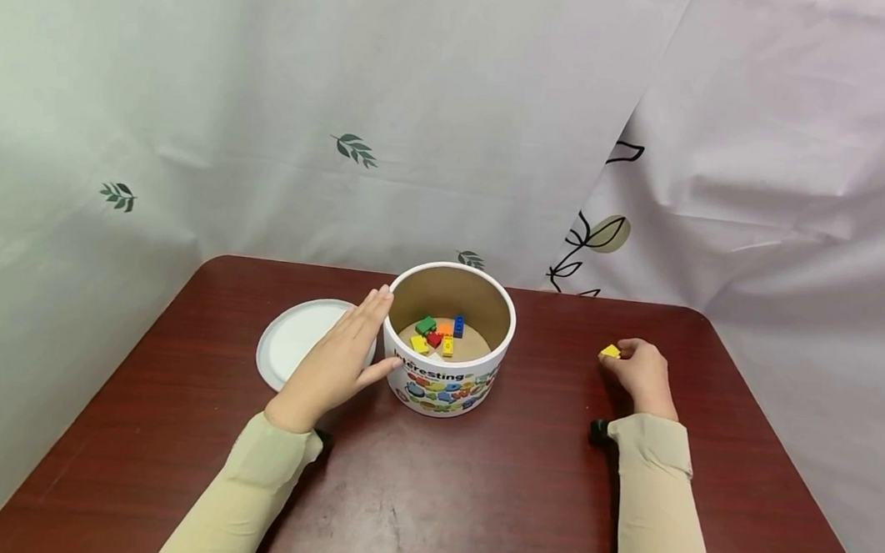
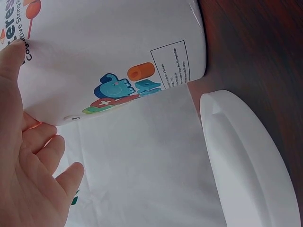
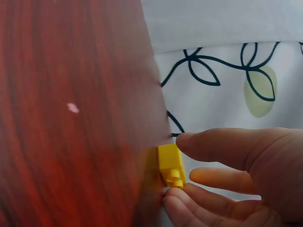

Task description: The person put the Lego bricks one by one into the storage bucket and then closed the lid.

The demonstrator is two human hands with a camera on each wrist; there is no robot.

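My left hand point(image 1: 333, 367) rests against the side of a round white bucket point(image 1: 500, 365), its fingers straight along the wall and the thumb spread across the front. Printed toy pictures and lettering show on the bucket's wall point(image 2: 94, 52) in the left wrist view. Inside lie several small toy bricks, among them a green one point(image 1: 426, 326), a blue one point(image 1: 458, 327) and a red one point(image 1: 434, 339). Well to the right, my right hand point(image 1: 642, 377) pinches a yellow toy brick point(image 3: 169, 161) between thumb and fingertips, its studs facing the fingers in the right wrist view.
A white round lid point(image 1: 289, 344) lies left of the bucket, partly behind my left hand. The dark red wooden table point(image 1: 476, 487) ends at the back against a pale curtain point(image 1: 450, 127) with leaf prints.
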